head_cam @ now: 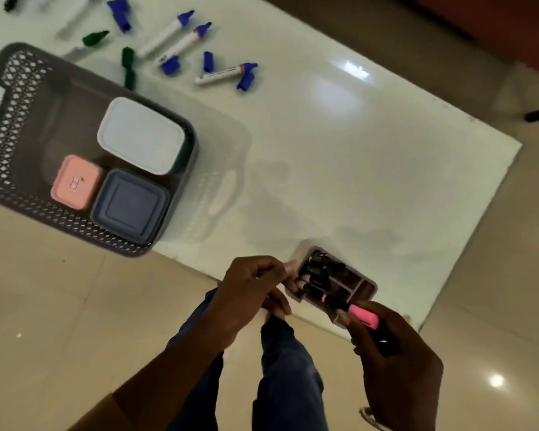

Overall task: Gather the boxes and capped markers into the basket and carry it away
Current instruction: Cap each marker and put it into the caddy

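A grey perforated basket [16, 88] stands at the left edge of the white table [339, 150]. It holds a white box [140, 135], a pink box [75, 181] and a blue-grey box [129, 205]. At the table's near edge sits a small grey organiser [360, 286] with several dark markers in it. My left hand [249, 293] grips the organiser's left end. My right hand [392, 356] holds a pink-and-black marker [360, 314] whose tip points at the organiser.
Several white markers [165, 35] with blue ends, loose blue caps [120, 14] and green caps [128, 68] lie scattered at the table's far left. Beige tiled floor surrounds the table. My legs in blue trousers are below the hands.
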